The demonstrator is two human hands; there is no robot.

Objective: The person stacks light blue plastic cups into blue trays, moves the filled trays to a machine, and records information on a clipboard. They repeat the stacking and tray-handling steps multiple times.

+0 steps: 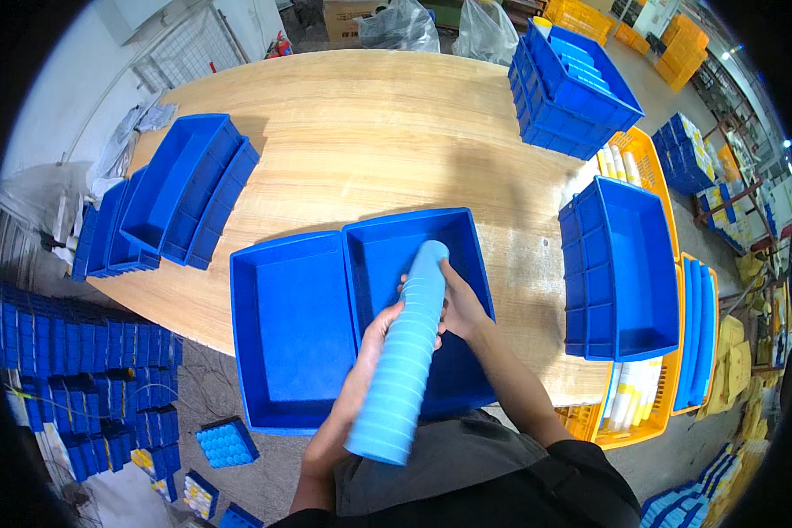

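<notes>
Both of my hands hold a long light-blue ribbed roll, apparently a stack of nested round pieces, slanting over a blue plastic bin. My left hand grips the left side of the light-blue roll around its middle. Near the roll's upper end, my right hand holds its right side, with some fingers hidden behind it. The roll's lower end reaches over the bin's near edge, close to my apron. A second blue bin stands directly to the left, and its bare floor shows.
On the wooden table, more blue bins lie stacked at left; a bin stack with blue rolls stands at back right. Another blue bin sits at the right edge, by yellow crates of rolls. Bins crowd the floor at left.
</notes>
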